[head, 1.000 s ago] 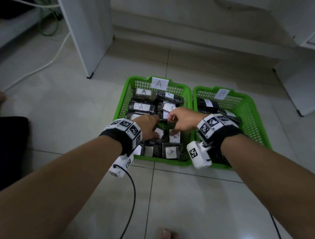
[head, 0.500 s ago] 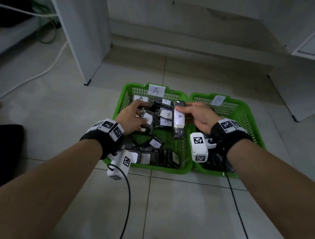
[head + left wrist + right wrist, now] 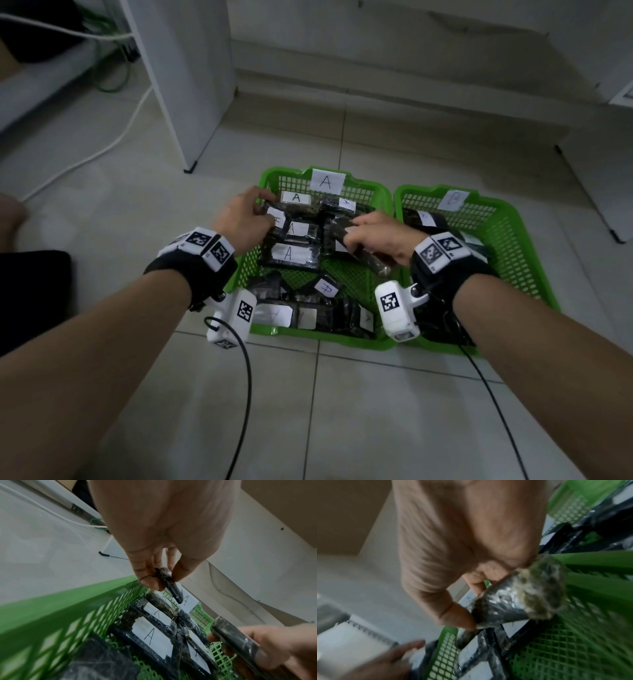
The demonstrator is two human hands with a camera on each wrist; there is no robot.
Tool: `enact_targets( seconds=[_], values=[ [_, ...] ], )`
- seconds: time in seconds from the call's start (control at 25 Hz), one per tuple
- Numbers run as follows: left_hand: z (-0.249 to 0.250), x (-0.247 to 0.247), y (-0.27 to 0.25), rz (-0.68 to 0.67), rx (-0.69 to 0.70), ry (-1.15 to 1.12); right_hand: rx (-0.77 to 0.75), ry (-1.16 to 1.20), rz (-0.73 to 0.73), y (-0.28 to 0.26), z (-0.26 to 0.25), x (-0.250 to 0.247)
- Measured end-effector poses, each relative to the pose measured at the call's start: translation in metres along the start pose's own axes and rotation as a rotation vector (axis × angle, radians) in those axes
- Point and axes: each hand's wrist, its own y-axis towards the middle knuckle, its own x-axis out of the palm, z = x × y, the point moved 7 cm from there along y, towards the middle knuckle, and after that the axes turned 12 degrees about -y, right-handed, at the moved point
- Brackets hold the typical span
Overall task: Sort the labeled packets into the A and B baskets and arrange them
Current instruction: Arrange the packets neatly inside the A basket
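Two green baskets sit side by side on the tiled floor: basket A point(image 3: 250, 260) on the left, basket B point(image 3: 513, 240) on the right, each with a paper letter tag on its far wall. Basket A holds several dark packets with white A labels, among them a packet point(image 3: 291, 255) lying flat. My left hand point(image 3: 246, 219) pinches a dark packet point(image 3: 169, 584) over the basket's far left corner. My right hand point(image 3: 373, 236) grips another dark packet point(image 3: 513, 599) point(image 3: 370, 260) above the middle of basket A. Basket B holds dark packets, mostly hidden by my right wrist.
A white cabinet leg point(image 3: 190, 168) stands behind basket A on the left. A white cable point(image 3: 113, 144) runs over the floor at far left. White furniture point(image 3: 599, 192) stands right of basket B. Black cords trail from both wrist cameras toward me.
The left hand has moved toward basket A's far left corner with a packet pinched. The right hand has turned its packet so the label no longer faces up, and has drawn it back toward the basket's middle.
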Motion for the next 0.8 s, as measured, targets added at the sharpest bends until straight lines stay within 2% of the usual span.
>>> enact_targets(
  seconds=[0.08, 0.2, 0.36, 0.56, 0.8],
  values=[
    [0.000, 0.003, -0.001, -0.022, -0.003, 0.019, -0.029, -0.259, 0.153, 0.001, -0.007, -0.001],
    [0.001, 0.003, -0.002, -0.025, 0.007, 0.026, -0.126, -0.300, 0.329, 0.000, -0.015, -0.005],
    [0.002, -0.016, 0.003, 0.052, 0.041, 0.038, -0.162, -0.260, 0.373, 0.009, -0.014, -0.008],
    [0.000, -0.030, 0.014, 0.113, 0.042, -0.013, -0.267, -0.390, 0.453, 0.018, -0.037, -0.011],
    [-0.013, -0.041, 0.025, 0.235, -0.001, -0.135, -0.387, -0.492, 0.464, 0.056, -0.075, 0.019]
  ],
)
